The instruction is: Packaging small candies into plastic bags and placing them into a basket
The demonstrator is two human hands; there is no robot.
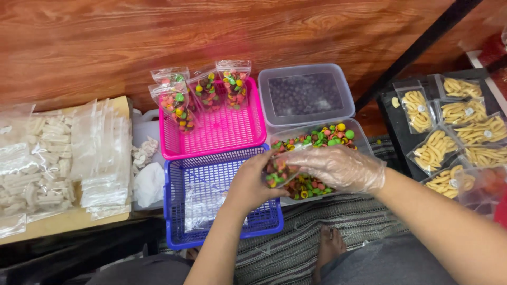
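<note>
- Two hands are closed on one small clear bag (278, 171) of coloured candies: bare left hand (252, 182), gloved right hand (340, 168).
- The bag is held above the candy tub (364, 138).

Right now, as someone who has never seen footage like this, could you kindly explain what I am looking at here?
This is one picture from a camera worn on a person's head, looking down at their own two hands. The left hand is bare and the right hand wears a thin clear glove; together they hold a small clear bag with colourful round sweets in it, above a clear tub of the same sweets. In front sit an empty-looking blue basket and a pink basket with filled bags. A lidded tub stands behind. Empty bags lie left; bags of yellow snacks lie right.
</note>
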